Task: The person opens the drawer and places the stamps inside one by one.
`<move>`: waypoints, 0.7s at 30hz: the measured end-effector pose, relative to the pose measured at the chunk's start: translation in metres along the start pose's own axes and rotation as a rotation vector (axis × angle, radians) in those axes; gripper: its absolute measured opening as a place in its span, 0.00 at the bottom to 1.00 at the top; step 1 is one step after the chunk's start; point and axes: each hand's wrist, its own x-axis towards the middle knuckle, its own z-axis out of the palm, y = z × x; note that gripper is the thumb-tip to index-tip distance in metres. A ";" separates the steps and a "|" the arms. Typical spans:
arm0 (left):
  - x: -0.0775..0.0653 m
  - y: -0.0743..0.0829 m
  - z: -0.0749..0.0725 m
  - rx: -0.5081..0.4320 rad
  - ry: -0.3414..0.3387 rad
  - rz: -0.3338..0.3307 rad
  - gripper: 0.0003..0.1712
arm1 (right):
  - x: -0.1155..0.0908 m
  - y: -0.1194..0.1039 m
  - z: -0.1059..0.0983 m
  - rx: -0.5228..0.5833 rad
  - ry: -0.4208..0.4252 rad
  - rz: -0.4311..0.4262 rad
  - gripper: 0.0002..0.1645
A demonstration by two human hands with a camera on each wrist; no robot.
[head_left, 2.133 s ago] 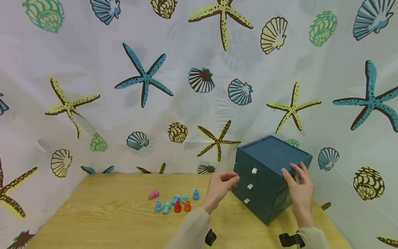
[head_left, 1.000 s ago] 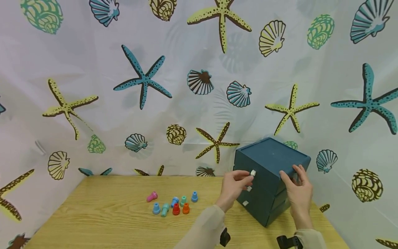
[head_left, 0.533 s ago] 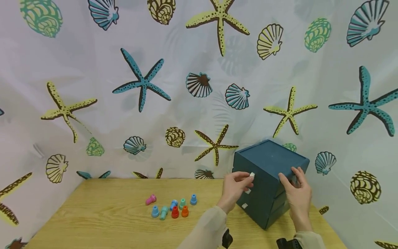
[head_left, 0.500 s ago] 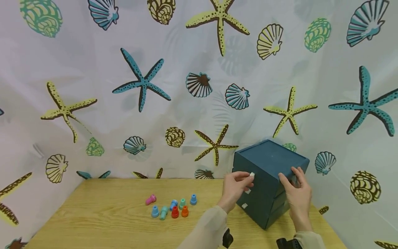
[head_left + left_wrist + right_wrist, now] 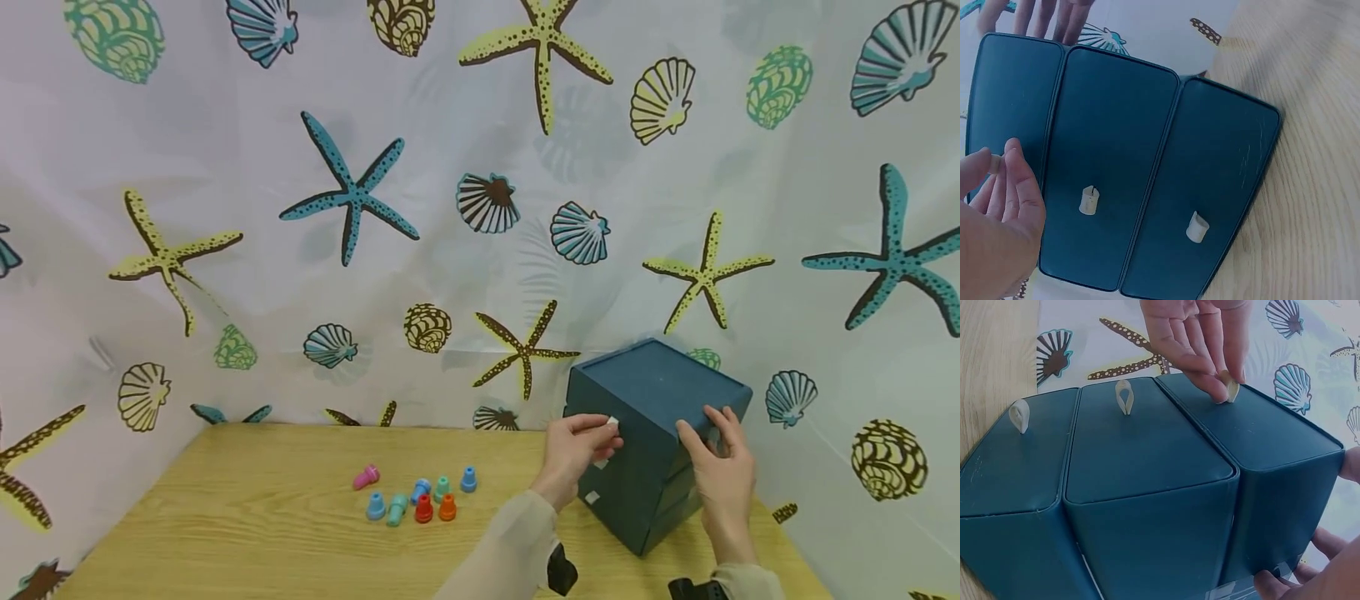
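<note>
A dark blue three-drawer box (image 5: 663,383) stands on the right of the table, its drawer fronts flush. Each front carries a small pale loop pull. My left hand (image 5: 573,458) pinches the top drawer's pull (image 5: 995,164) between thumb and finger. Free of any hand are the middle pull (image 5: 1089,201) and the bottom pull (image 5: 1197,227). At the box's upper right edge, my right hand (image 5: 723,475) holds on, thumb at the top corner and bent fingers against the side, as the right wrist view also shows.
Several small coloured pegs lie on the wooden table (image 5: 262,517) left of the box, among them a pink peg (image 5: 366,477), a red peg (image 5: 423,508) and an orange peg (image 5: 447,507). A white curtain (image 5: 450,275) printed with shells and starfish hangs behind.
My left hand has come from left of the box to the top pull and now pinches it. My right hand keeps its place on the box. The pegs have not moved.
</note>
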 end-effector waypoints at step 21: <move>-0.001 -0.002 -0.016 0.079 -0.090 0.048 0.15 | 0.002 0.004 -0.006 0.004 -0.015 -0.021 0.37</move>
